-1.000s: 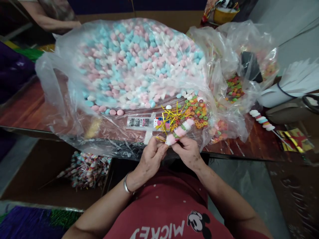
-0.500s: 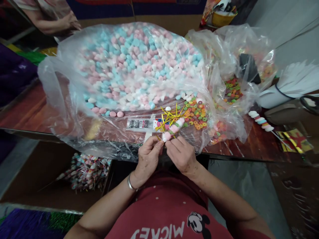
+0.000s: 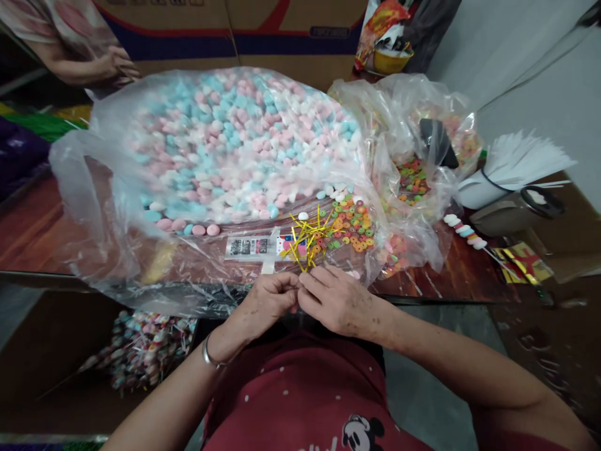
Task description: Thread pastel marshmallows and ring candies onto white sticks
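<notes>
My left hand [image 3: 272, 295] and my right hand [image 3: 335, 299] meet at the table's front edge, fingertips pinched together. Most of the candy skewer is hidden behind my right hand's curled fingers; only a pale pink bit of candy [image 3: 353, 274] shows past the knuckles. What my left fingertips pinch is too small to make out. Just beyond the fingers lies a loose pile of gold twist ties [image 3: 310, 235]. Ring-shaped gummies [image 3: 352, 222] in orange, green and red spread to its right, and a white marshmallow [image 3: 303, 216] sits behind the ties.
A large clear bag of pink, blue and white marshmallows [image 3: 235, 144] covers much of the table. Bags of gummies [image 3: 408, 181] stand at right, near a finished candy skewer [image 3: 464, 231] and a holder of white sticks [image 3: 483, 188]. Below left, a box holds many skewers [image 3: 145, 347]. Another person's hands [image 3: 117, 66] show top left.
The candy skewer, upright between my hands before, has dropped from sight behind my right hand. My right hand has turned flatter over it. The camera view has shifted, too.
</notes>
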Demonstrator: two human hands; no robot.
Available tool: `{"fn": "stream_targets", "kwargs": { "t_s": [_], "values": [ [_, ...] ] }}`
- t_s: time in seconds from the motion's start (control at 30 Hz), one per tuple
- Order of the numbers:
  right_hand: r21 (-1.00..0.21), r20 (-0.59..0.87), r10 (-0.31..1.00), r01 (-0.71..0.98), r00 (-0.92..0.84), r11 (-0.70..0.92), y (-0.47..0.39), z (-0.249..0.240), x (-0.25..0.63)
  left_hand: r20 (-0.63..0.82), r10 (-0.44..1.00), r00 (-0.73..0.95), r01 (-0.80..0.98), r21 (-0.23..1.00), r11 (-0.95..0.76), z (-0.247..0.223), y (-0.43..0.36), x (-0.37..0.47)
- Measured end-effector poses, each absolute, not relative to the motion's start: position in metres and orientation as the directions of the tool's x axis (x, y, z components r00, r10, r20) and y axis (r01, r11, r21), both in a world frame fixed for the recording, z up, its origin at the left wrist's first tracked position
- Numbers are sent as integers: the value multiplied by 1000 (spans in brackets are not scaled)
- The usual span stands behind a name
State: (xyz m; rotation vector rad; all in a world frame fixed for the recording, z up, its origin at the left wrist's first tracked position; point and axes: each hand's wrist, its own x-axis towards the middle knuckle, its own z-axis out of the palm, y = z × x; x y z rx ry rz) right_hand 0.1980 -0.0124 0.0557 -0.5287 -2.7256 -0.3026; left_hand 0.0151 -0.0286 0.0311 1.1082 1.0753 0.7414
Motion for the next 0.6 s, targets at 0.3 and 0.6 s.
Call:
{"fn": "stream_targets", "kwargs": {
  "t_s": [0.3, 0.6],
  "values": [
    [156, 433, 374, 477, -820, 865, -20, 53, 191, -114, 929, 351, 373, 927, -28, 45, -28, 15],
    [127, 394, 724, 814, -566, 568, -20, 46, 168, 470, 858, 207, 718, 522, -460, 19, -31, 38]
  ]
}}
